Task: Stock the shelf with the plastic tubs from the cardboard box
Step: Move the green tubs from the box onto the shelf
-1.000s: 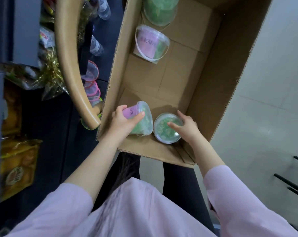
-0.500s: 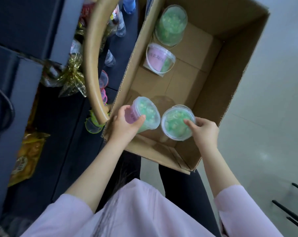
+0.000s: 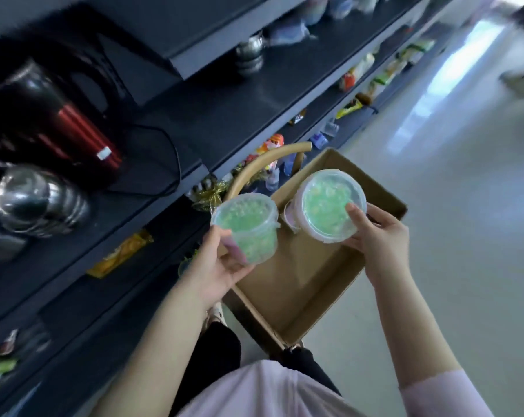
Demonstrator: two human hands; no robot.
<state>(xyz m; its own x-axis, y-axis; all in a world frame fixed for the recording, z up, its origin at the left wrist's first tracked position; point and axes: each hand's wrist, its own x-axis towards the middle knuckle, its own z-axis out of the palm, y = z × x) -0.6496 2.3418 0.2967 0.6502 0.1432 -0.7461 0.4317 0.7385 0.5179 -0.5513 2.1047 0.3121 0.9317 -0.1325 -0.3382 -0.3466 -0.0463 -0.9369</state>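
Head view: dark shelf, at left. Open cardboard box beside it. Two green-filled plastic tubs held above the box: left tub, left hand fingers curled round its wall; right tub, right hand fingers gripping its lidded rim.

A shop aisle: long dark shelves run beside a pale floor, stocked with snack packets, stacked steel bowls and kettles. A cardboard box of goods stands beside them.
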